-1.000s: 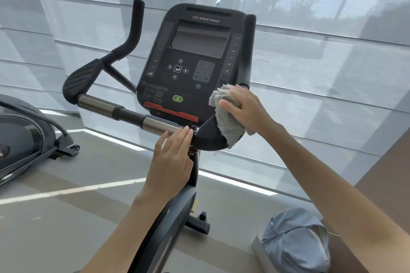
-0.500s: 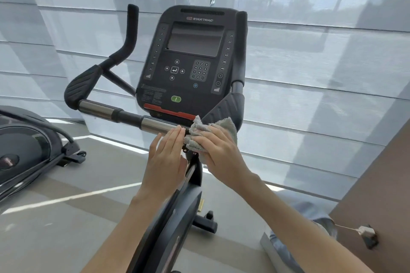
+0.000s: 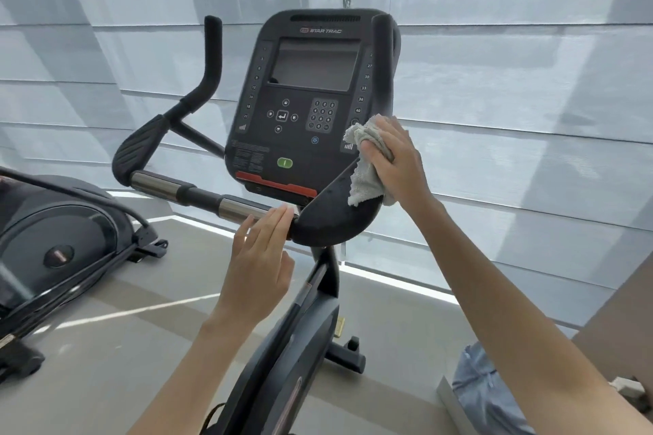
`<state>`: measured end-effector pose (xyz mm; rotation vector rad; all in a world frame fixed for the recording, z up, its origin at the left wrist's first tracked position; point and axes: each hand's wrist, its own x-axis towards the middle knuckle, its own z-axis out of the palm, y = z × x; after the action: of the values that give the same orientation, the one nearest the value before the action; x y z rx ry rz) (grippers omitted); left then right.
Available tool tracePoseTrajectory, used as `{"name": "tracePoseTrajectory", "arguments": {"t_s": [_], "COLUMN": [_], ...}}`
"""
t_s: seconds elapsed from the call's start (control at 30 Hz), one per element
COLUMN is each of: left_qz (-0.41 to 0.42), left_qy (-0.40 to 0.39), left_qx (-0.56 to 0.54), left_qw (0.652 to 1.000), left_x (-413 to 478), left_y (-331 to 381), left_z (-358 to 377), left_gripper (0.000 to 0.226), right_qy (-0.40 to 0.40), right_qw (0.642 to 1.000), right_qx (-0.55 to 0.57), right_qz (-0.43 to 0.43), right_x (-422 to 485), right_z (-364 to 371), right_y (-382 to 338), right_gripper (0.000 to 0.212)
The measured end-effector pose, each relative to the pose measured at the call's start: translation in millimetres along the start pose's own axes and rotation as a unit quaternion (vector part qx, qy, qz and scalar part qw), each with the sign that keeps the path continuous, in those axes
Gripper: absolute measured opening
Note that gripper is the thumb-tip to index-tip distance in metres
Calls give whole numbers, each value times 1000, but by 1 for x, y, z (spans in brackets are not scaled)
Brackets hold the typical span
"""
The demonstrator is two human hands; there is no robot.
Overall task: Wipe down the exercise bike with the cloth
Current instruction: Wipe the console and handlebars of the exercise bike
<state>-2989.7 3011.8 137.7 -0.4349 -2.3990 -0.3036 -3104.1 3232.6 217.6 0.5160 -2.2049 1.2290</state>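
Note:
A black exercise bike [image 3: 300,335] stands in front of me, its console [image 3: 304,106] facing me with a dark screen and keypad. My right hand [image 3: 395,166] grips a crumpled grey cloth [image 3: 365,166] and presses it on the right padded handlebar rest [image 3: 339,219], by the console's lower right corner. My left hand [image 3: 259,258] lies flat, fingers together, touching the chrome handlebar bar [image 3: 236,207] where it joins the padded rest. The left handlebar horn [image 3: 208,63] rises at the back left.
Another dark exercise machine [image 3: 53,251] stands on the floor at left. A light blue cap [image 3: 487,395] lies at the lower right, beside a brown wall. Shaded windows run close behind the bike. Grey floor shows between the two machines.
My right hand with the cloth has moved from the handlebar's centre joint up and right along the padded rest to the console's corner. My left hand has stayed on the bar.

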Motion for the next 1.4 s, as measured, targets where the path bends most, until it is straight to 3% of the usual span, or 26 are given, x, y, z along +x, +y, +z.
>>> {"name": "tracePoseTrajectory", "arguments": {"t_s": [0.07,0.13,0.3,0.47,0.67,1.0,1.1,1.23,1.33,1.4], "left_qz": [-9,-15,-13,18,76,107,108,112,106,106], "left_qy": [-5,-11,-24,-29,-50,-46,-43,-30,-17,-12], "left_qx": [8,16,17,-1,-19,-63,-68,-79,-93,-97], "left_qw": [1000,1000,999,999,996,991,991,990,990,990], "left_x": [1,-1,-3,-3,-3,-14,-14,-11,-7,-4], "left_y": [0,1,-2,-12,-32,-68,-78,-90,-96,-97], "left_z": [3,6,7,7,1,-6,-7,-9,-6,-4], "left_gripper": [57,58,59,62,61,61,61,58,59,60], "right_qy": [-51,-50,52,158,273,357,353,252,204,197], "right_qw": [999,999,993,964,941,906,910,939,947,953], "right_qx": [0,15,75,132,31,-11,-48,-163,-239,-231], "right_qz": [18,7,80,167,196,228,211,169,68,-3], "right_x": [5,4,-22,-58,-84,-105,-112,-133,-141,-122], "right_z": [7,11,22,40,73,145,171,174,149,122], "right_y": [10,13,9,-10,-42,-84,-97,-99,-96,-100], "right_gripper": [20,19,25,31,43,53,56,54,46,44]}}
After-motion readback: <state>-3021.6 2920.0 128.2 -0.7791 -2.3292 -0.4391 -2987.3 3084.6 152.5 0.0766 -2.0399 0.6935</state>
